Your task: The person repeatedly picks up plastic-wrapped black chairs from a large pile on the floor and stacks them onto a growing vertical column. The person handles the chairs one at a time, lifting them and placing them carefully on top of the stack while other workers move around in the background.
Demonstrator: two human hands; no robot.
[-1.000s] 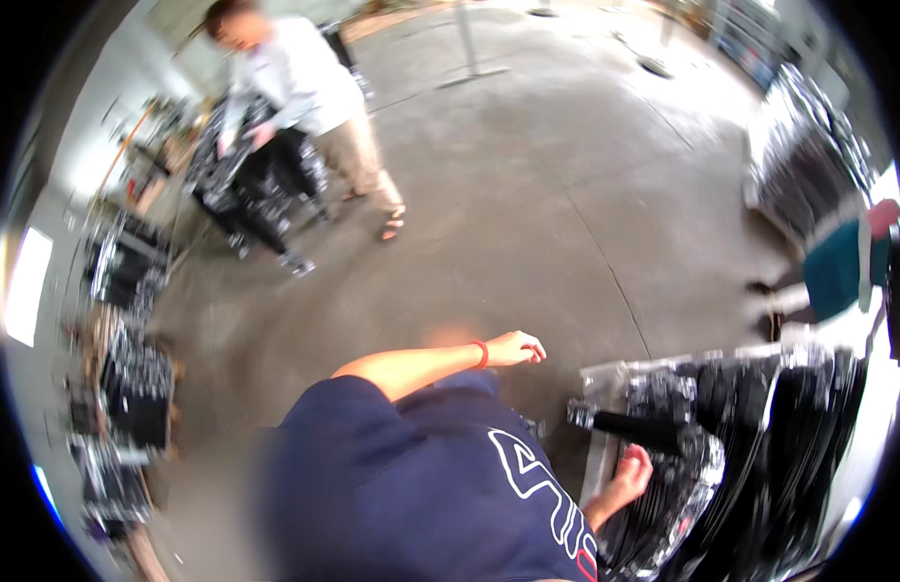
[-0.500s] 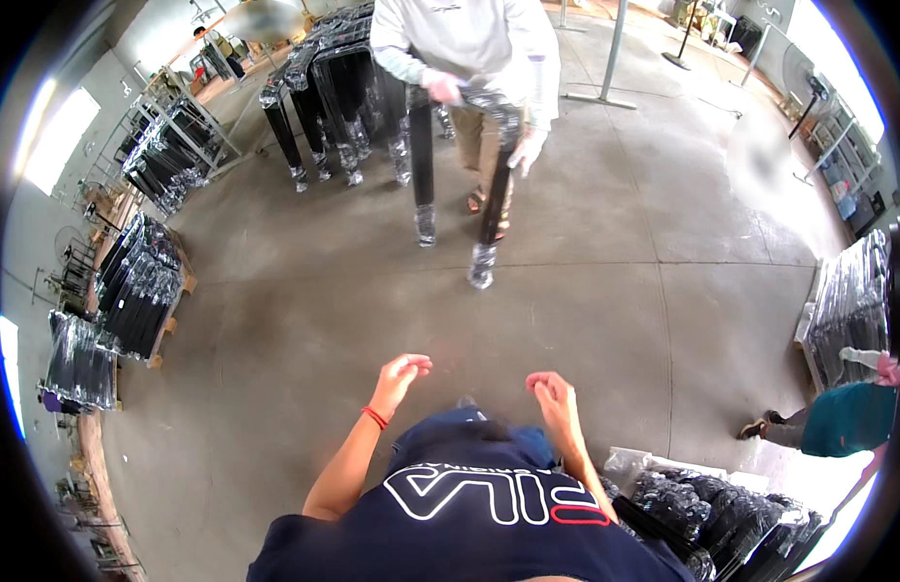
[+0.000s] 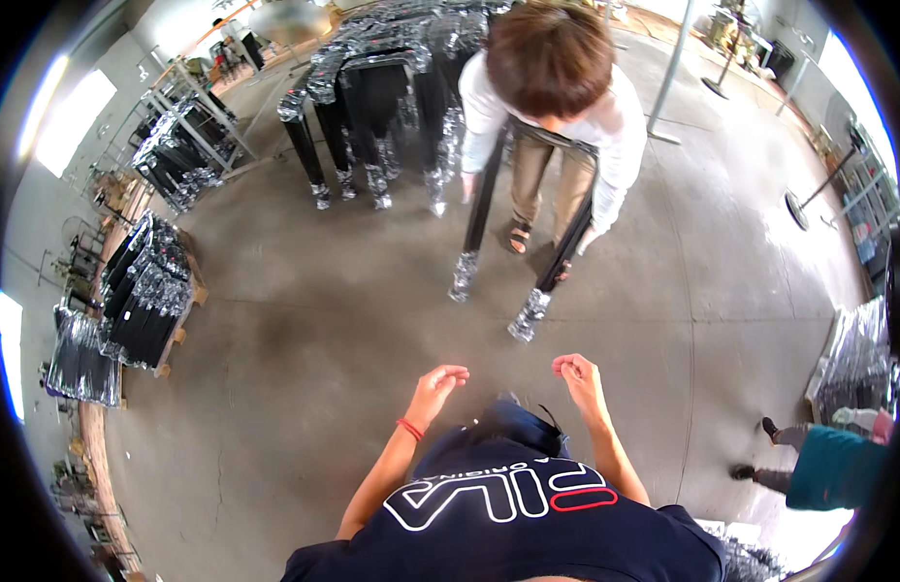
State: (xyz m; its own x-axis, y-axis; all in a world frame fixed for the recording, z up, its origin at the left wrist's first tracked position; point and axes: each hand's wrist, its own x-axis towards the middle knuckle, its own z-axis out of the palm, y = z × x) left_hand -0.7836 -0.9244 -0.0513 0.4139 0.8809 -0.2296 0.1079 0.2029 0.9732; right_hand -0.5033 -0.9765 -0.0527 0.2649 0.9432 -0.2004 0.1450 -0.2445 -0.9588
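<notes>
Concrete floor point(image 3: 305, 369); both hands point(image 3: 438, 385) empty, raised

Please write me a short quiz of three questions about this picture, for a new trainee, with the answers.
1. True or false: the person's left hand holds a garment.
2. What does the co-worker in the white top carry? A) black garments in clear plastic covers B) a cardboard box C) a broom
3. Fill in: around the left wrist is a thin ___ band.

Key: 1 false, both the left hand and right hand are empty above the grey concrete floor; 2 A, two black garments in clear plastic covers; 3 red.
</notes>
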